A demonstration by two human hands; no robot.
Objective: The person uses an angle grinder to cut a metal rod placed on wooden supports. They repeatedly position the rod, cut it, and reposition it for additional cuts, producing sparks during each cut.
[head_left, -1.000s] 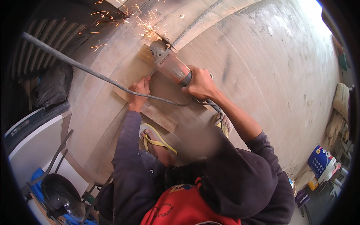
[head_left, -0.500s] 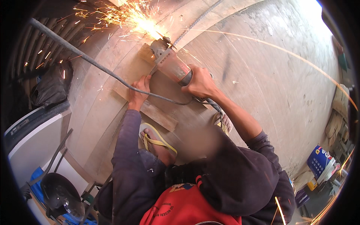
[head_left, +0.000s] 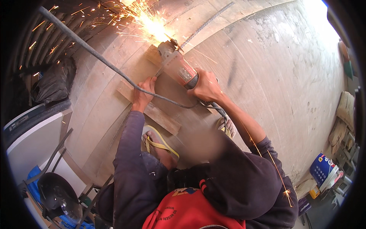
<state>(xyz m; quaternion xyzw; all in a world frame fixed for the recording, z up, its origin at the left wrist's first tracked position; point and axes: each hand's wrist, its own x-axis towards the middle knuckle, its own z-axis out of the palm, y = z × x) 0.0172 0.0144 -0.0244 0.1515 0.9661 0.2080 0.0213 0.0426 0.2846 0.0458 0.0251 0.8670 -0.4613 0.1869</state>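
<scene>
My right hand (head_left: 207, 87) is wrapped round the rear of a red and grey angle grinder (head_left: 179, 69). The grinder's disc meets a ribbed steel rod (head_left: 207, 23), and bright sparks (head_left: 152, 28) spray toward the far left. Low on the near side of the grinder, my left hand (head_left: 142, 94) is closed on the rod's near end, its fingertips pinching it. The grinder covers the rod's middle. Beneath the rod lies a wooden block (head_left: 154, 55). A wooden plank (head_left: 163, 117) sits on the floor by my left wrist.
A thick grey cable (head_left: 95, 55) crosses above my left hand. My sandalled foot (head_left: 162, 147) is close behind the plank. To the left are a black bag (head_left: 57, 82) and a black round pan-like thing (head_left: 57, 192). A blue and white bucket (head_left: 323, 170) stands at the right.
The grinder and both hands have shifted slightly right in the picture. The sparks continue in a changed pattern, with a few now near my right forearm. Both hands keep their hold.
</scene>
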